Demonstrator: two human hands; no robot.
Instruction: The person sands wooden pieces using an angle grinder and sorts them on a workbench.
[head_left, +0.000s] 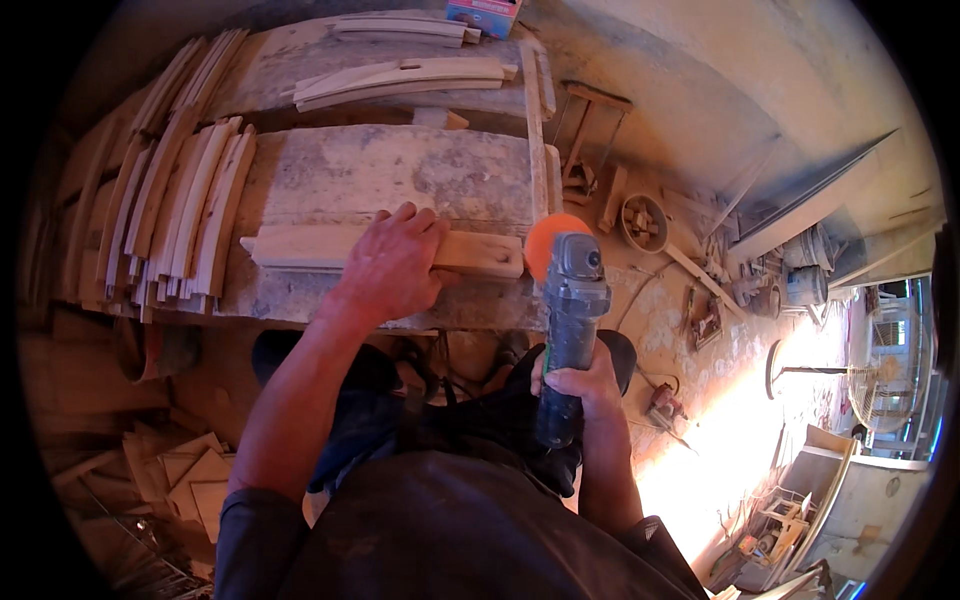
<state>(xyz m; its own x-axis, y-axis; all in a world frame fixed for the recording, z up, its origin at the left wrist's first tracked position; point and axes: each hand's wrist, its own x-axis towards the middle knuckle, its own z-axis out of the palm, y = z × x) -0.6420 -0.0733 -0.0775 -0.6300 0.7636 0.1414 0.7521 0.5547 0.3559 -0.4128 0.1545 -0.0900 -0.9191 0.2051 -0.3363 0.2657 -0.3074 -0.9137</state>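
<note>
A pale shaped piece of wood point(305, 247) lies crosswise near the bench's front edge, with a tenon at its left end and a slot near its right end. My left hand point(393, 258) grips it from above, fingers over the far side and thumb on the near side. In my right hand point(585, 380) is a dark angle grinder point(572, 330), held by its body with the head pointing away from me. Its orange round disc point(545, 245) is close to the wood's right end; whether they touch I cannot tell.
Stacked wooden strips point(190, 210) cover the left of the worn bench point(380, 165). More shaped pieces point(400, 80) lie at its far side, near a coloured box point(485, 15). On the floor to the right are a bucket of offcuts point(643, 222), a power tool point(665, 408) and a standing fan point(875, 397).
</note>
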